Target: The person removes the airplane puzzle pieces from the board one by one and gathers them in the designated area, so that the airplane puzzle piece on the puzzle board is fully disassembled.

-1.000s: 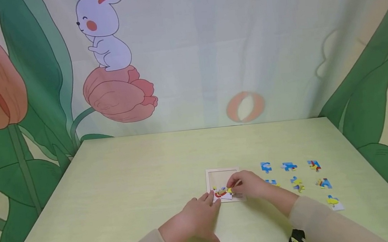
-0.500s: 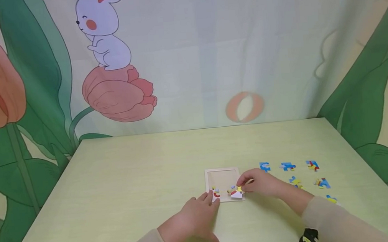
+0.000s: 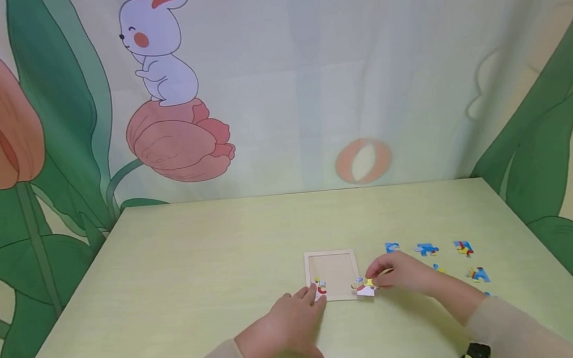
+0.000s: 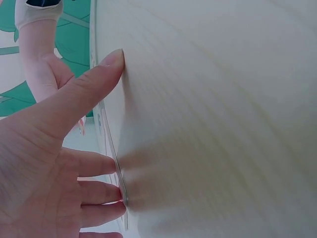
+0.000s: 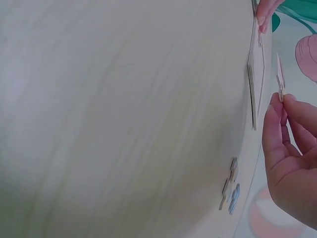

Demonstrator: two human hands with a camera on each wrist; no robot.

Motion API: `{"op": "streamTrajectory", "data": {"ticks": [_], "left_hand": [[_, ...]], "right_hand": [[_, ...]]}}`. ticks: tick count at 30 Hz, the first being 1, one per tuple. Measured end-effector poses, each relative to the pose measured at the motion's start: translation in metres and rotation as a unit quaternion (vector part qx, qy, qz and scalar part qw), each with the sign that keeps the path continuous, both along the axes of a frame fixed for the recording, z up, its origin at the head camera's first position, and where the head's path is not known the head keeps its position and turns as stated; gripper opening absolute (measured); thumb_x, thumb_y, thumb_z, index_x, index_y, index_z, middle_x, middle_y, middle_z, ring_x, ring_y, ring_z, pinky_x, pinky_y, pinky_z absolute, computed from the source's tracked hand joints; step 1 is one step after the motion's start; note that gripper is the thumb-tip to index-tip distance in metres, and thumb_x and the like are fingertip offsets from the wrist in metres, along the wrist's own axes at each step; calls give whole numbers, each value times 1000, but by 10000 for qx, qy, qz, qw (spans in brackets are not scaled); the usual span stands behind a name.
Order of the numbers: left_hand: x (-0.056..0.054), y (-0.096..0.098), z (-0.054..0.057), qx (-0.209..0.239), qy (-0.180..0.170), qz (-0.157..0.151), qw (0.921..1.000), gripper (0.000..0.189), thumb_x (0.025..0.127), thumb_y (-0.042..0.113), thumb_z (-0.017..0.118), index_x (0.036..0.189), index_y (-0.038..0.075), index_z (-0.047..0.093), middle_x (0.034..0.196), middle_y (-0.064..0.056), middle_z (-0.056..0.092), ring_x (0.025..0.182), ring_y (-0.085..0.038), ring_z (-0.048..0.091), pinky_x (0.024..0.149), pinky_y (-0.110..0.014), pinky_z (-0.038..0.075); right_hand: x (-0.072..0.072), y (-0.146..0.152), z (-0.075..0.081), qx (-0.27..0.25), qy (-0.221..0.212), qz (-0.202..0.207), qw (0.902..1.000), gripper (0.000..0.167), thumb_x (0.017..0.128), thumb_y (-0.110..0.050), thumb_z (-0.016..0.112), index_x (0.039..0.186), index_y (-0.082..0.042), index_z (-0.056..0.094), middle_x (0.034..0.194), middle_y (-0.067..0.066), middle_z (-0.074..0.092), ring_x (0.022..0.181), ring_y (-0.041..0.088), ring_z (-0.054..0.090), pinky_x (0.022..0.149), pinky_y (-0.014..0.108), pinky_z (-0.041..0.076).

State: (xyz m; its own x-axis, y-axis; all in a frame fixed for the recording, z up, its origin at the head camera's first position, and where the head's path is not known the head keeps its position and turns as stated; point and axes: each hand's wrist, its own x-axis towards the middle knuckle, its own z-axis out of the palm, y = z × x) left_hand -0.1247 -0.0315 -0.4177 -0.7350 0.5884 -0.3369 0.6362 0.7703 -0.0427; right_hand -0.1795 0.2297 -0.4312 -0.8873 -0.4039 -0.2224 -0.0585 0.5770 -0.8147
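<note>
A square puzzle tray (image 3: 330,253) with a pale wooden rim lies on the table. In its lower left corner sits a puzzle piece (image 3: 320,287), partly covered by fingertips. My left hand (image 3: 291,322) rests there with fingers extended and thumb spread, fingertips at the tray's corner, also seen in the left wrist view. Thumb and fingers of my right hand (image 3: 402,271) pinch another puzzle piece (image 3: 364,288), white below with yellow and red print. It overlaps the tray's right rim in the head view. The right wrist view shows this piece (image 5: 281,77) raised off the table.
Several loose puzzle pieces lie right of the tray, among them a blue one (image 3: 427,249), a red and blue one (image 3: 463,248) and another (image 3: 478,274). My right forearm hides some of them. A printed curtain (image 3: 268,89) hangs behind the table's far edge.
My right hand has moved right, carrying the pinched puzzle piece from over the tray's inside to its right rim. The left hand has stayed at the corner.
</note>
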Motion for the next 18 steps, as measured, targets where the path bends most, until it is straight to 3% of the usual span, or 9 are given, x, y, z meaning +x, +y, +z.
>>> {"op": "streamTrajectory", "data": {"ticks": [10, 18], "left_hand": [[1, -1, -2, -17, 34, -41, 10000, 110, 58, 75, 67, 144, 15, 35, 150, -10, 27, 136, -22, 29, 101, -43, 36], [1, -2, -3, -2, 50, 7, 10000, 111, 57, 75, 68, 144, 15, 35, 150, -10, 28, 135, -21, 29, 101, -43, 36]], "right_hand": [[8, 21, 0, -288, -147, -36, 9995, 14, 85, -3, 64, 98, 2, 64, 92, 6, 64, 80, 19, 59, 70, 32, 53], [14, 35, 0, -122, -365, -372, 9986, 14, 86, -7, 64, 99, -2, 65, 94, 5, 61, 82, 18, 58, 72, 31, 53]]}}
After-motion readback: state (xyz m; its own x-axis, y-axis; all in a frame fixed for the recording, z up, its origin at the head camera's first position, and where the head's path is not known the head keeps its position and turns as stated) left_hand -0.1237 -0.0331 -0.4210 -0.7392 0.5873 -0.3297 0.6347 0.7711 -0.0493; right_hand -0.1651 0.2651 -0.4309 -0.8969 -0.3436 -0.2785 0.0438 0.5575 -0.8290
